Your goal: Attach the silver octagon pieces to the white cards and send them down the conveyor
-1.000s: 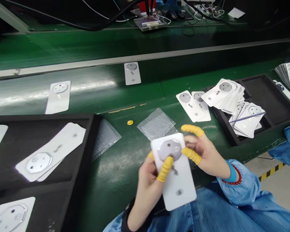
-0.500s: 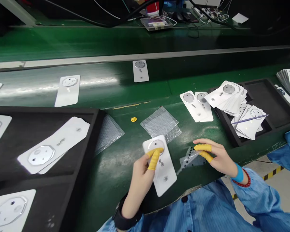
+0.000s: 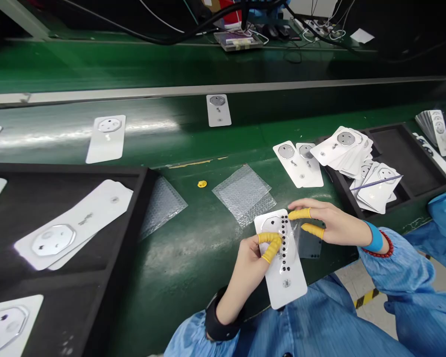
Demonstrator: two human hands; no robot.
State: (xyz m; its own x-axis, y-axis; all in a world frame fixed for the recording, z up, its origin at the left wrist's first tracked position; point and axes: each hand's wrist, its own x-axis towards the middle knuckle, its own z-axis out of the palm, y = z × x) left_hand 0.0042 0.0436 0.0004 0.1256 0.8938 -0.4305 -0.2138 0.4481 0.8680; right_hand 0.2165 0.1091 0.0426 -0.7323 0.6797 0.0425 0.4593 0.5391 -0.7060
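White socket card (image 3: pixel 286 282) | left hand (image 3: pixel 247 263) holds it | green bench (image 3: pixel 178 263)

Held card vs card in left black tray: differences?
The held card sits in the left hand; the tray card lies on another card in the black tray. The held card shows a column of black dots; the tray card none. Both are white with a shiny patch.

Two hands (image 3: pixel 249 265), four yellow finger cots (image 3: pixel 270 246), one white card (image 3: pixel 287 282) held at lower center, three more white cards (image 3: pixel 218 110) in a row across the upper middle, two black trays (image 3: pixel 96 171) at left and right.
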